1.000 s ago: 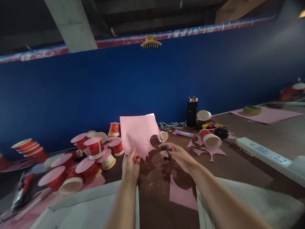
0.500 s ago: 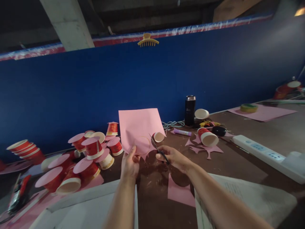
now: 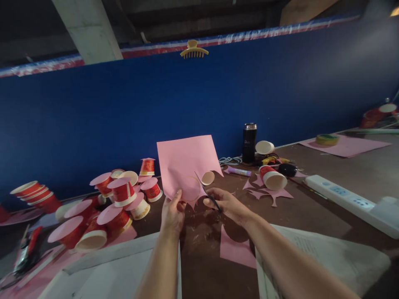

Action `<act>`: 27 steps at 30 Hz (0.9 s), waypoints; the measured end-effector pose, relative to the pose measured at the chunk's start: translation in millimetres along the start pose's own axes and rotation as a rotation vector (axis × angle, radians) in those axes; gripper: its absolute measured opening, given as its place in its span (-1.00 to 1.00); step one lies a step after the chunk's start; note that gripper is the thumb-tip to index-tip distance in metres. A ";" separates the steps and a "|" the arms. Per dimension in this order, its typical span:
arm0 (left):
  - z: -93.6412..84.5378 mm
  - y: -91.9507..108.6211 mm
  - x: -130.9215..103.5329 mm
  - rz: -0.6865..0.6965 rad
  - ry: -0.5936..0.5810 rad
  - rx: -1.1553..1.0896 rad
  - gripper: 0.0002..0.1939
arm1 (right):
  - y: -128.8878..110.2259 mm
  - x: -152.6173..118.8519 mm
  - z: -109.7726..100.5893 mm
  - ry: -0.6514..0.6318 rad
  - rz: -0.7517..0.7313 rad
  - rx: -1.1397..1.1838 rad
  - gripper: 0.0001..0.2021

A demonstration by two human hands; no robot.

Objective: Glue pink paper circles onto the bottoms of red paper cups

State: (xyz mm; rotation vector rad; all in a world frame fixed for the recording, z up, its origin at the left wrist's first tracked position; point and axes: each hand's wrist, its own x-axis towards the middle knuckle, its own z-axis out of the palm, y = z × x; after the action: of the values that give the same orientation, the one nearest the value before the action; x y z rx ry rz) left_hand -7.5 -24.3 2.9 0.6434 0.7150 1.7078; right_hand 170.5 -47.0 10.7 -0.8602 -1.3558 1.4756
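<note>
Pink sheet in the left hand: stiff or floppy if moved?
Probably fairly stiff for paper: the pink sheet stands up nearly flat though the left hand pinches it only near its lower edge. Likely light, since that one grip seems to carry it. The pointed corner by the cut-out curve looks narrow, so it may bend or tear first.

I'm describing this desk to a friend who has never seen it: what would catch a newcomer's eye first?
Probably the pink sheet in the left hand, with scissors in the right at its edge. Then the red cups crowded on the left.
</note>
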 end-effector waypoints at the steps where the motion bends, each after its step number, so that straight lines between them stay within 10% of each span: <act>1: 0.1 0.0 -0.1 -0.007 0.011 0.008 -0.57 | 0.4 0.2 -0.2 0.005 0.001 0.004 -0.59; 27: 0.9 3.9 -1.4 0.010 -0.014 -0.032 -0.61 | 3.3 4.2 1.6 0.062 -0.016 -0.004 -0.60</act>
State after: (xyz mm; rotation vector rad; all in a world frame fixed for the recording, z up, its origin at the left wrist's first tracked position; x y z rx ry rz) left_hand -9.0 -26.3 6.3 0.6369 0.6737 1.7186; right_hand 167.1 -43.5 8.1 -0.8885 -1.3177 1.4226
